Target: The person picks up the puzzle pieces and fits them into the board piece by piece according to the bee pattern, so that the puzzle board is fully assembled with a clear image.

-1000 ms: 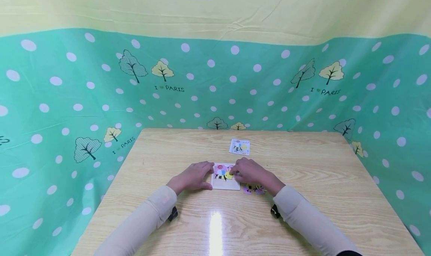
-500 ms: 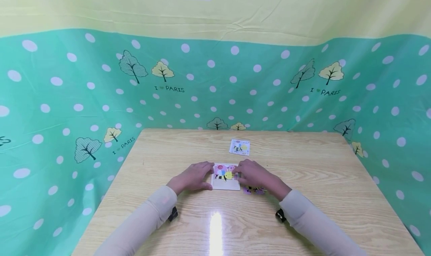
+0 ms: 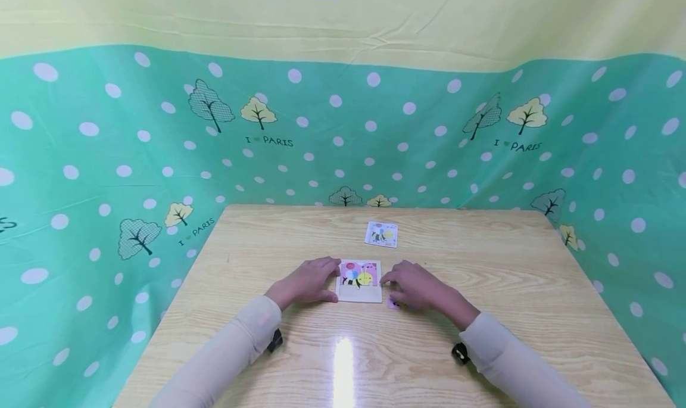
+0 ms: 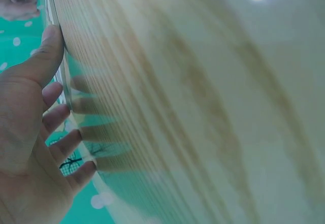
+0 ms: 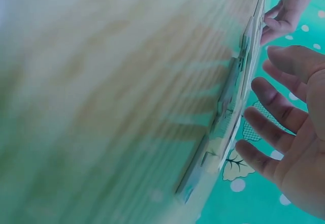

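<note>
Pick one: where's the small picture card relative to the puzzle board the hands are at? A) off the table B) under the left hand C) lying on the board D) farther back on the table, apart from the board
D: the picture card lies alone on the table, beyond the puzzle board, with bare wood between them and neither hand on it.

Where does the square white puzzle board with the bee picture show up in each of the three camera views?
Head: the square white puzzle board with the bee picture lies at table centre, between both hands.
Left wrist: only its thin edge shows at left, against the left hand.
Right wrist: edge-on at right, before the open right hand.
Shared landmark: the light wooden table, which fills both wrist views.
</note>
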`<state>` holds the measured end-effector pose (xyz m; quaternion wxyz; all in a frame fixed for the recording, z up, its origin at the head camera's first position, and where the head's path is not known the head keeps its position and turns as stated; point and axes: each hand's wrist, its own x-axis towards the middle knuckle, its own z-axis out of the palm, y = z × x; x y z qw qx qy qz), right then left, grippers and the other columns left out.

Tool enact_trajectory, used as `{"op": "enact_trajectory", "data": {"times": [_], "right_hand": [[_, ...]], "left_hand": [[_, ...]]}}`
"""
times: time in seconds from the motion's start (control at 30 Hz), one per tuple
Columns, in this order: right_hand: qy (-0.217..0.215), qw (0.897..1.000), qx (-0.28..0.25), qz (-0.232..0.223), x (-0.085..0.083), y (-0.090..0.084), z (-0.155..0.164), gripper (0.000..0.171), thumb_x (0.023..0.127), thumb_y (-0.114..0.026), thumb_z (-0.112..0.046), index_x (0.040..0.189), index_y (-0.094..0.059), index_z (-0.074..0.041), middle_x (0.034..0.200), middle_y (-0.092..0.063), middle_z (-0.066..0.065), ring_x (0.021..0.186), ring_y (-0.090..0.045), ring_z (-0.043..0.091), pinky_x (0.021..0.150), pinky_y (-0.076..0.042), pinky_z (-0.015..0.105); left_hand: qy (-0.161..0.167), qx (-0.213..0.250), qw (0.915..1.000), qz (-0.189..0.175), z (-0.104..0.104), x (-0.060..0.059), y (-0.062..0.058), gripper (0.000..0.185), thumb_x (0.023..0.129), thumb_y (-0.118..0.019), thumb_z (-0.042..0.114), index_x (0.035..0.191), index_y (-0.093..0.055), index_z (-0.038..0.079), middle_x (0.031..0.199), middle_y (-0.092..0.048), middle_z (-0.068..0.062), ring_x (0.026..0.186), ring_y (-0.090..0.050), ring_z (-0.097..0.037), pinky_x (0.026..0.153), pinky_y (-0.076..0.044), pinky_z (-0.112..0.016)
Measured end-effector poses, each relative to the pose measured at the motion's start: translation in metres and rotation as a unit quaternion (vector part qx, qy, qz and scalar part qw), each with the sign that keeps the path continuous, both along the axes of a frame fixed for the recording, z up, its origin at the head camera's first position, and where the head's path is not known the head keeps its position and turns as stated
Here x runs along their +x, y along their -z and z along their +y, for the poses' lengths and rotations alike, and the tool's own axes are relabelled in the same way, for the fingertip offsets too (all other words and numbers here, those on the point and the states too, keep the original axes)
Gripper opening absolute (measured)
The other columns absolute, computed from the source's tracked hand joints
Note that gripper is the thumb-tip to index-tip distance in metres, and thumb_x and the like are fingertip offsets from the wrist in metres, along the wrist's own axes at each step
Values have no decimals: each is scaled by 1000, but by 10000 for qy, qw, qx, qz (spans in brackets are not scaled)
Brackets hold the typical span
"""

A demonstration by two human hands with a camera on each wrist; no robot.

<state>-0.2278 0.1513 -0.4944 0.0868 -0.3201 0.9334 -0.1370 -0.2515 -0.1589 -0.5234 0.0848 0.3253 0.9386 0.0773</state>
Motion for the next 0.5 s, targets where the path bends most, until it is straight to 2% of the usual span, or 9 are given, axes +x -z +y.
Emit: {"op": "enact_trajectory", "data": {"times": [0.23,0.5], "right_hand": [[-235,9997,23,89,8,4,10,29,90,-75,-22,118,-76,-16,95,-69,-5,87,-52,10,77,-47,31],[-365,9988,177,266,14,11,14,27,91,-74,-23,117,-76,-19,101,-71,-6,93,-57,12,82,-50,36]], "left_hand": [[25,4,10000,17,0,-1,1,70,84,-71,63,133,-57,16,159,-44,-9,148,-42,-30,118,-41,-53],[49,57,10000,41,-1,0,1,68,84,-71,64,131,-58,17,159,-45,-9,147,-44,-29,118,-42,-52]]}}
